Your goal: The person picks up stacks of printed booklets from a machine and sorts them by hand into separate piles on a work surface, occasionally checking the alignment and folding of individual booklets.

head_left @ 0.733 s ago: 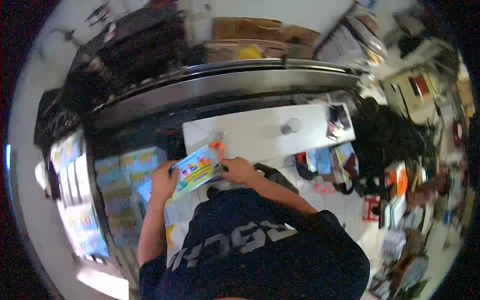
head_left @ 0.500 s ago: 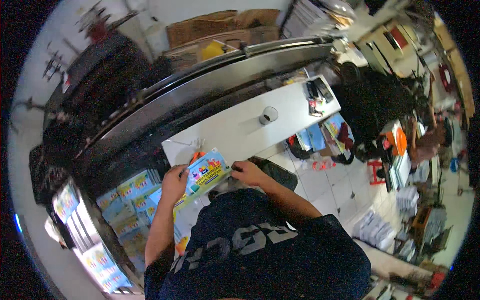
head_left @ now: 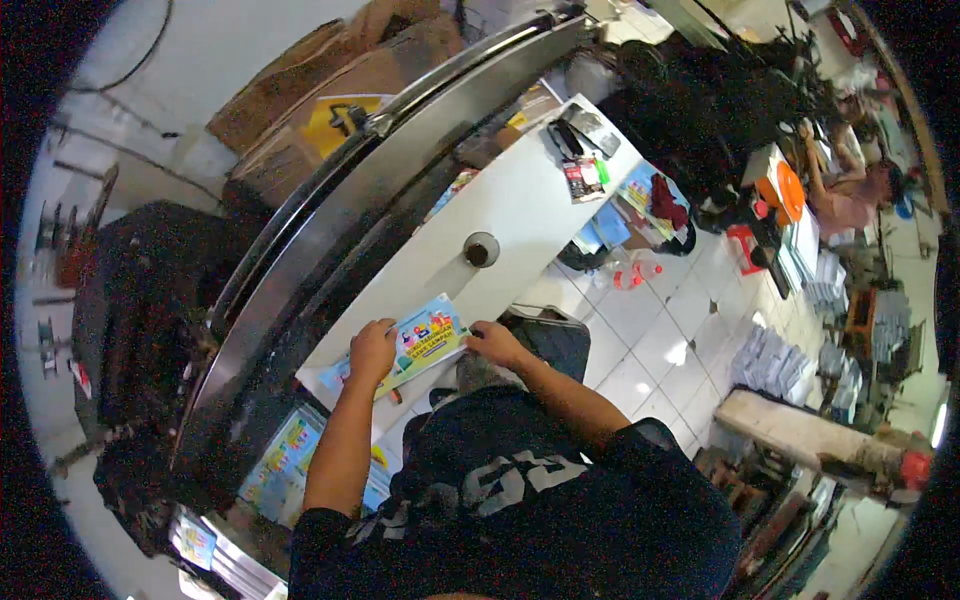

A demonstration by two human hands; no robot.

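Note:
A printed booklet [head_left: 428,342] with a blue, yellow and green cover of cartoon figures lies over the near edge of the white table [head_left: 400,262]. My left hand [head_left: 373,352] grips its left end, fingers over the edge. At the right edge, my right hand [head_left: 494,344] pinches the booklet between thumb and bent fingers. Part of another light blue printed sheet shows at the left hand's outer side. Beyond the booklet, a clear drinking glass [head_left: 481,250] with something dark in it stands on the tabletop.
Dark items and a small packet [head_left: 583,181] lie at the table's far end. A long metal rail [head_left: 300,240] runs behind it. Stacks of similar booklets [head_left: 285,462] sit at lower left. A dark chair [head_left: 552,345] stands at right; another person [head_left: 850,190] is farther right.
The view has turned, and the table now appears steeper. My hands and the booklet are now nearer the tabletop. Both hands keep their hold on it.

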